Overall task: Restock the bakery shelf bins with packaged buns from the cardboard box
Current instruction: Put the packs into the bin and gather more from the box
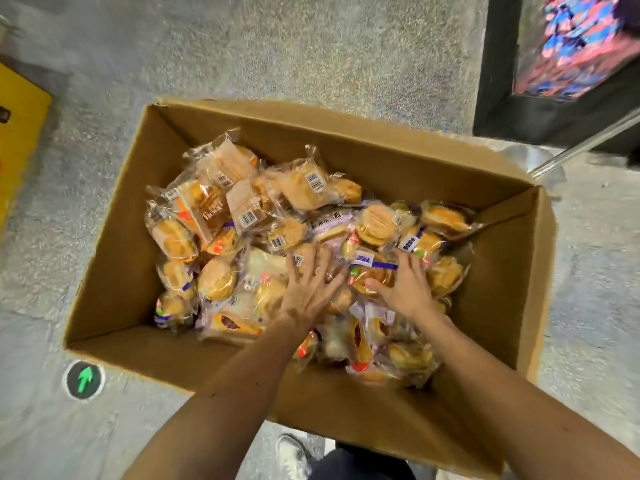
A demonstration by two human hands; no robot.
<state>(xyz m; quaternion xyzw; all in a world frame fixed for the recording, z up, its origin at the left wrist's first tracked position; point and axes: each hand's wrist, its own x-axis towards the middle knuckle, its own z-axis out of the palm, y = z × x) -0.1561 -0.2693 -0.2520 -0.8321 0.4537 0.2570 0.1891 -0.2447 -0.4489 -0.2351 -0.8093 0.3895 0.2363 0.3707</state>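
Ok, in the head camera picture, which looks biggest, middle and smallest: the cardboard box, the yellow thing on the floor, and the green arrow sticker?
1. cardboard box, by far the largest.
2. yellow thing, though the picture's edge cuts it off, so its full size is unsure.
3. green arrow sticker, the smallest.

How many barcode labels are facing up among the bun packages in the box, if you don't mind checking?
4 clear: far left, far middle, centre-left, and just below it. Others may be hidden in the pile or under the hands.
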